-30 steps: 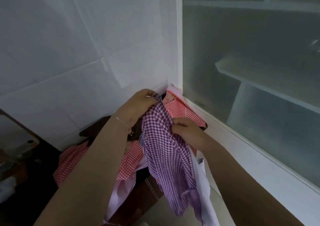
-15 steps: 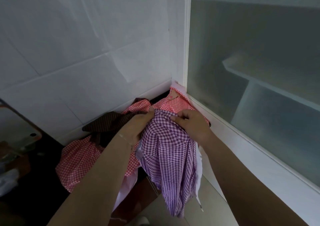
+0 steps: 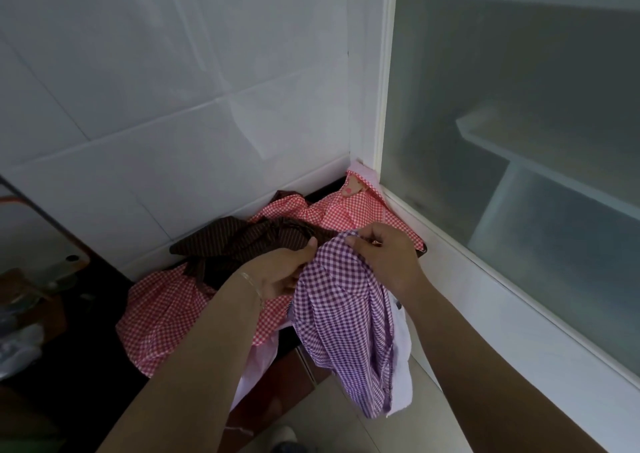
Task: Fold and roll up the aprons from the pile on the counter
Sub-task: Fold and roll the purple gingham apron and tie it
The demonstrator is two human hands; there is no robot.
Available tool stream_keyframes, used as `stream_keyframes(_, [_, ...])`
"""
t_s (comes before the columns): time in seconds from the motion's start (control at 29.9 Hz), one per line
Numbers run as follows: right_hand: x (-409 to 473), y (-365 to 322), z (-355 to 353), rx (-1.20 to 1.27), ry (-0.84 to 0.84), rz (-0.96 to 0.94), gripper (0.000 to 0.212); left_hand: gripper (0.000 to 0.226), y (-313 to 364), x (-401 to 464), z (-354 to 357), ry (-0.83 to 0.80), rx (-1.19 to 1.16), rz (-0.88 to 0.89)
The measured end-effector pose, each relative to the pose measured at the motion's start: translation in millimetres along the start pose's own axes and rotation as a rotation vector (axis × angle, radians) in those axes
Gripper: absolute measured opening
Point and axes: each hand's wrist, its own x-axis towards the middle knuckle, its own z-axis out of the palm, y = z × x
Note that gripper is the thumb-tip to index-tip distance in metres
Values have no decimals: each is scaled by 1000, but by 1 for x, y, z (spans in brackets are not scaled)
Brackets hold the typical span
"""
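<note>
Purple gingham apron hangs from your left hand and right hand, both pinching its top edge.

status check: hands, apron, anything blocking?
Left hand and right hand both grip the purple gingham apron at its top edge. Apron hangs unfolded. Red gingham aprons and brown striped one piled behind; nothing blocking.

hands: your left hand and right hand lowered — closer together
purple apron: top edge dropped — now bunched
</note>
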Motion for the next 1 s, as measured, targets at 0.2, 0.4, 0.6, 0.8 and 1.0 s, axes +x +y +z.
stream_keyframes(0.2, [1,9,-5,60,-61,54,18,24,-2,5,-4,30,-274,213])
stream_keyframes(0.4, [2,24,-14,-147,-245,66,25,17,1,-3,-1,150,-55,365])
stream_keyframes(0.6, [-6,21,-13,19,-371,1,15,26,42,-28,6,386,483,735])
stream_keyframes(0.8, [-14,11,4,28,-432,-24,18,18,86,-57,14,289,617,819])
stream_keyframes(1.0, [-17,4,9,41,-131,-224,40,25,115,-83,16,141,698,723])
